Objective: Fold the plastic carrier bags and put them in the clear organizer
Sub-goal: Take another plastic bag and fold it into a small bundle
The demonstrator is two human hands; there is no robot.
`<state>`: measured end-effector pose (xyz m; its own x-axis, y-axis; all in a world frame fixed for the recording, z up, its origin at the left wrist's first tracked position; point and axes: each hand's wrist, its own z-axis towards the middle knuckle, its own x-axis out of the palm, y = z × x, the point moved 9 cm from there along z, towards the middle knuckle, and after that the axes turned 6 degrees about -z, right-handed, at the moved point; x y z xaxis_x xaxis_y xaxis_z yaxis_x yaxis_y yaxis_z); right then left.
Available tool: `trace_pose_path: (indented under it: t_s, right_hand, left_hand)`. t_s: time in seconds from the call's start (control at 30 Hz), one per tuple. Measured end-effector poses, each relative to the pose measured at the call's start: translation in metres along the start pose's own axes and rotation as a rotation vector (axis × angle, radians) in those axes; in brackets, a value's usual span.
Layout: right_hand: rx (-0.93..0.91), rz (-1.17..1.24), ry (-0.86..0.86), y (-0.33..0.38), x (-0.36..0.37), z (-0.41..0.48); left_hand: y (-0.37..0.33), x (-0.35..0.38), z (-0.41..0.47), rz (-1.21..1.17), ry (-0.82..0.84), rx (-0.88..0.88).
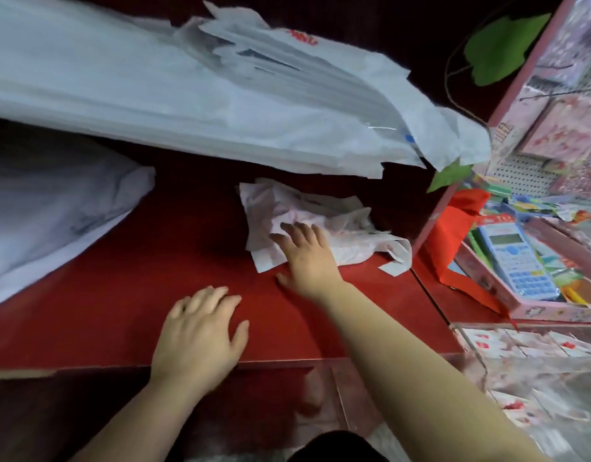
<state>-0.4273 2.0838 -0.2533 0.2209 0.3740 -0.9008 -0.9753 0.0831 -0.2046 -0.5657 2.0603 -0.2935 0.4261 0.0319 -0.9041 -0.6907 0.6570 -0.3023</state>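
red table [120,278], white bags [220,105] heaped behind, both hands flat

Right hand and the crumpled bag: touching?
Touching. The head view shows the right hand with its straight fingers lying flat on the crumpled bag, with no gap between them.

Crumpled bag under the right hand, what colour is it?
Crumpled bag: white with faint pink print; head view.

Two hands, a left hand [200,331] and a right hand [304,255]; one crumpled bag [321,208]; one stack of white bags [220,101]; one red bag [454,235]; one calculator [517,261]; one clear organizer [475,356].
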Motion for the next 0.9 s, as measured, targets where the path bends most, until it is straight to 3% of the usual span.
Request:
trace_pose_path:
  t_s: [0.1, 0.27, 0.47, 0.53, 0.7, 0.8, 0.9]
  right_hand:
    - [-0.016, -0.128, -0.127, 0.004, 0.004, 0.019]
    - [0.0, -0.198, -0.183, -0.001, 0.008, 0.031]
    - [0.105, 0.417, -0.545, -0.003, -0.037, 0.003]
    - [0.065, 0.586, -0.493, 0.006, -0.045, -0.025]
    - [0.117, 0.884, -0.144, 0.0, -0.025, -0.102]
    - [0.123, 0.964, 0.039, 0.003, -0.013, -0.126]
    - [0.033, 0.783, 0.174, 0.013, -0.009, -0.141]
  left_hand:
    - [0.004, 0.003, 0.0, -0.021, -0.049, 0.014]
    - [0.007, 0.003, 0.003, -0.058, -0.089, 0.02]
    - [0.012, -0.007, -0.002, -0.103, -0.188, -0.034]
    - [0.01, -0.016, -0.004, -0.161, -0.23, -0.022]
    - [0.016, -0.039, -0.024, -0.248, -0.42, 0.045]
    - [0.013, -0.027, -0.029, -0.08, -0.276, 0.181]
    - [0.018, -0.019, -0.035, 0.074, -0.152, 0.235]
